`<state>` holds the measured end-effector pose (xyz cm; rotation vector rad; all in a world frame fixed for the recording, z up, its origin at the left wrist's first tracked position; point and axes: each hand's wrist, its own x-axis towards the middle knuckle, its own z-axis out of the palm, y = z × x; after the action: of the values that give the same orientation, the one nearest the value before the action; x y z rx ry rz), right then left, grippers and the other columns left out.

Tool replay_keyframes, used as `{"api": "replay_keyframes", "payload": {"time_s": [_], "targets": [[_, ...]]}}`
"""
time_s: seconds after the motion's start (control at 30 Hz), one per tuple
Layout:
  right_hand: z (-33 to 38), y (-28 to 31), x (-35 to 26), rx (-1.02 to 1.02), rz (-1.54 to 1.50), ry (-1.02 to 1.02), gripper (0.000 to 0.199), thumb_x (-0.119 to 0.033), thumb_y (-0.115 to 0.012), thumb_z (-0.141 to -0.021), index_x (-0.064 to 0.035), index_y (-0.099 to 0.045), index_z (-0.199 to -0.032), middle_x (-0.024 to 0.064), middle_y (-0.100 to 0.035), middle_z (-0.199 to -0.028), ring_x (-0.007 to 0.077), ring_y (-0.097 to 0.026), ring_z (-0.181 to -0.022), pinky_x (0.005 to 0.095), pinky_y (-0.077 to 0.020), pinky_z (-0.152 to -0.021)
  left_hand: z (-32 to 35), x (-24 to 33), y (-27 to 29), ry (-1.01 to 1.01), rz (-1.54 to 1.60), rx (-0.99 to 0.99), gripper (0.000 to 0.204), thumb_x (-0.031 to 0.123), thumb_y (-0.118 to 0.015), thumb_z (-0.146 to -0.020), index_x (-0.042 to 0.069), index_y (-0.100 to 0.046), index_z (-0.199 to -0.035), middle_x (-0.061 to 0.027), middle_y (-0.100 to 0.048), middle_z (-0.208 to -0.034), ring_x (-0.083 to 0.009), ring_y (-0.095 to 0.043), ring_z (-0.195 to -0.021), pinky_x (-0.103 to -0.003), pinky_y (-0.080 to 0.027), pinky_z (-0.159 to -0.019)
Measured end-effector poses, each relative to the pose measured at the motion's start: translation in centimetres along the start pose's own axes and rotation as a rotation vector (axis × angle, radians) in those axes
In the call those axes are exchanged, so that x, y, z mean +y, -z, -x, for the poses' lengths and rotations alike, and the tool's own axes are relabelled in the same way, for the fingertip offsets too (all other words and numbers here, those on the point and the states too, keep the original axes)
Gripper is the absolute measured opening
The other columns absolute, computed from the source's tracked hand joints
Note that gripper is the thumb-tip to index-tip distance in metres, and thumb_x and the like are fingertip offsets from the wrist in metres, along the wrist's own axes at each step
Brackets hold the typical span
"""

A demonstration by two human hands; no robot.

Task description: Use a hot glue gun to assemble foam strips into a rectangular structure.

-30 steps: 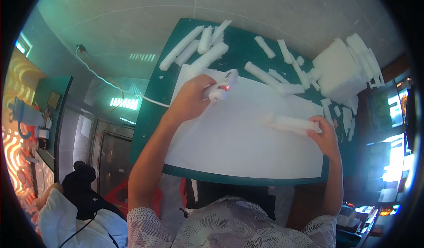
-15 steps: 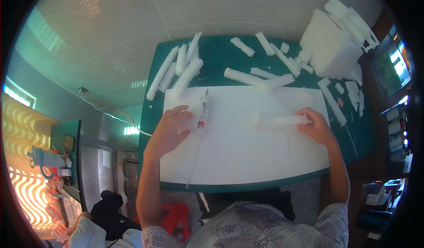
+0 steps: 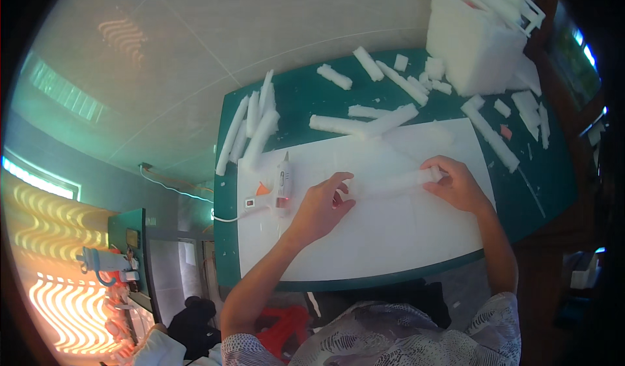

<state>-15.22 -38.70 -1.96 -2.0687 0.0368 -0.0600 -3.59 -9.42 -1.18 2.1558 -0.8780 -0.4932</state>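
Observation:
My right hand (image 3: 459, 185) pinches the right end of a white foam strip (image 3: 394, 182), which lies low over a large white sheet (image 3: 364, 242). At the strip's left end, my left hand (image 3: 319, 210) has its thumb and fingers curved and apart; whether they touch the strip is hard to tell. A white hot glue gun (image 3: 283, 180) with an orange trigger and a small red light lies on the sheet to the left of that hand. Its nozzle points away from me.
Several foam strips (image 3: 263, 135) lean together at the far left of the green table (image 3: 293, 92). More strips (image 3: 364, 124) and broken bits lie along the back and right. A big white foam block (image 3: 475, 47) stands at the far right. A white cord (image 3: 226, 219) crosses the left edge.
My left hand has moved right, from beside the glue gun to the foam strip's left end. My right hand keeps its hold on the strip. The view has shifted and tilted slightly.

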Motion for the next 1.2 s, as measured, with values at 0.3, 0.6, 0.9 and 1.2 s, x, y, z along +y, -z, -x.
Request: {"api": "replay_keyframes", "payload": {"time_s": [0.3,0.6,0.9,1.2], "targets": [[0.5,0.4,-0.3,0.004,0.013,0.048,0.028,-0.009,-0.074,-0.084,-0.0073,-0.064,-0.110,0.0089,-0.066,-0.108,0.0214,-0.063,-0.094,0.0297,-0.0553,-0.073,-0.3,-0.1,-0.6,-0.024,-0.014,0.059,0.037,0.006,-0.074,-0.083,0.002,-0.060,-0.116,-0.0131,-0.067,-0.095,-0.0206,-0.068,-0.078,-0.031,-0.055,-0.073],[0.7,0.3,-0.9,0.009,0.037,0.040,0.028,-0.010,-0.074,-0.084,-0.0062,-0.064,-0.110,0.0086,-0.066,-0.110,0.0207,-0.063,-0.098,0.0289,-0.0557,-0.072,0.0,0.0,-0.3,-0.025,-0.035,0.048,0.034,0.006,-0.074,-0.084,0.002,-0.061,-0.115,-0.0115,-0.067,-0.096,-0.0188,-0.068,-0.078,-0.030,-0.054,-0.074],[1.3,0.7,-2.1,-0.007,0.045,0.012,0.028,-0.008,-0.074,-0.084,-0.0050,-0.064,-0.110,0.0090,-0.066,-0.110,0.0199,-0.063,-0.099,0.0275,-0.0560,-0.072,0.2,-0.4,-0.7,-0.154,0.006,0.059,0.033,-0.002,-0.069,-0.082,0.002,-0.055,-0.111,-0.0144,-0.063,-0.097,-0.0271,-0.065,-0.075,-0.036,-0.053,-0.070],[1.2,0.7,-1.9,0.000,-0.009,-0.004,0.028,-0.002,-0.072,-0.082,-0.0030,-0.063,-0.109,0.0071,-0.063,-0.105,0.0171,-0.063,-0.097,0.0299,-0.0570,-0.079,0.1,-0.7,-0.7,-0.159,0.001,0.045,0.034,-0.002,-0.068,-0.083,0.003,-0.054,-0.113,-0.0156,-0.062,-0.098,-0.0295,-0.065,-0.076,-0.037,-0.053,-0.071]]}}
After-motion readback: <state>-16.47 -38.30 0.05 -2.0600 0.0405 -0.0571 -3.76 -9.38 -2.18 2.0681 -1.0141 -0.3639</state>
